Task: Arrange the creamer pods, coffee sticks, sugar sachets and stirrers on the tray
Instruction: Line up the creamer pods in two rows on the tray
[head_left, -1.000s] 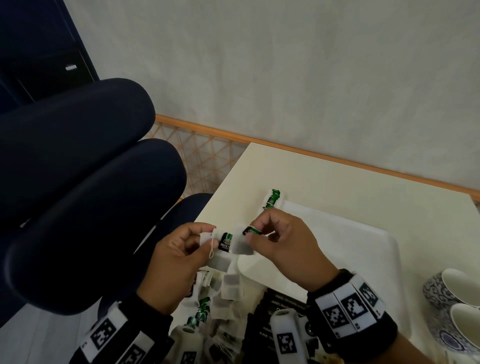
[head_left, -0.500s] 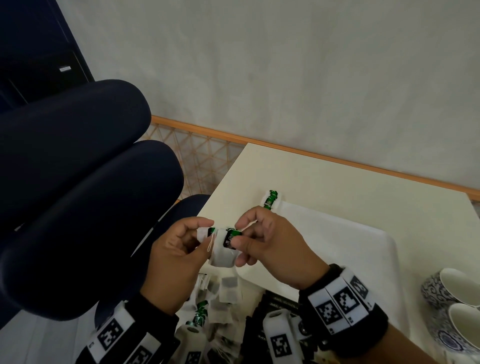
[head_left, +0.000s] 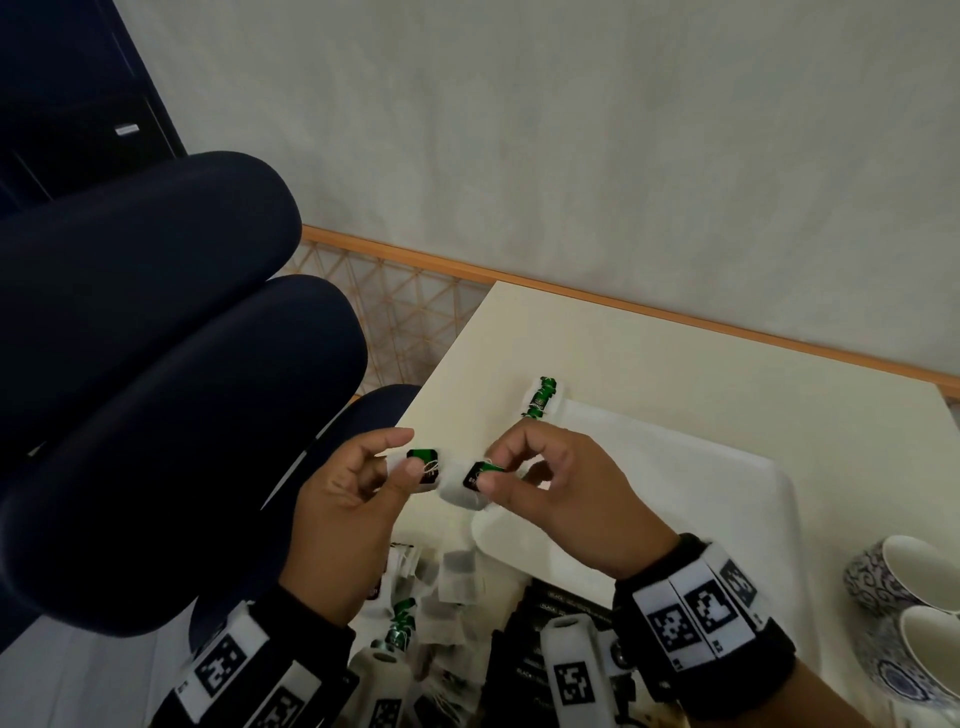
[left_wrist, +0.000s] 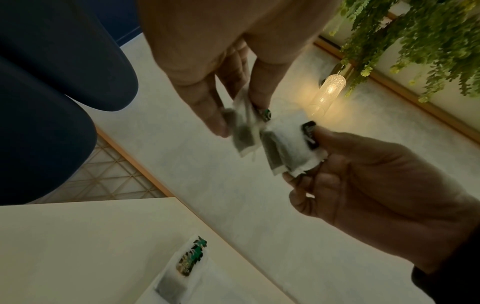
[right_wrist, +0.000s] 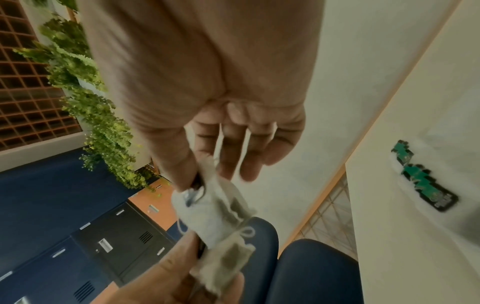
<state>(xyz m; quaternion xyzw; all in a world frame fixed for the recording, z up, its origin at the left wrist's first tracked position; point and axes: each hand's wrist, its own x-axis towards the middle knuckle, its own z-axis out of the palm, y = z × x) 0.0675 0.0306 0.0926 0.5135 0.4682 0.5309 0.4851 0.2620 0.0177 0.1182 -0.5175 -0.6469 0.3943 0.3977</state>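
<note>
Both hands are raised just left of the white tray (head_left: 701, 499), each pinching a white tea bag by its green-and-black tag. My left hand (head_left: 410, 452) holds one tea bag (left_wrist: 244, 127) between thumb and forefinger. My right hand (head_left: 491, 467) pinches the other tea bag (head_left: 460, 496), also seen as the other tea bag (right_wrist: 215, 207). The two bags touch, and a thin string runs between them. A short row of tea bags (head_left: 540, 397) lies at the tray's far left corner.
A loose pile of tea bags (head_left: 447, 582) and black sachets (head_left: 550, 613) lies on the cream table (head_left: 649, 364) below my hands. Patterned cups (head_left: 898, 571) stand at the right edge. A dark blue chair (head_left: 182, 415) is close on the left.
The hands drew together around the bags, then parted a little. Each hand now pinches its own tagged bag, and the dangling bags are bunched up between them.
</note>
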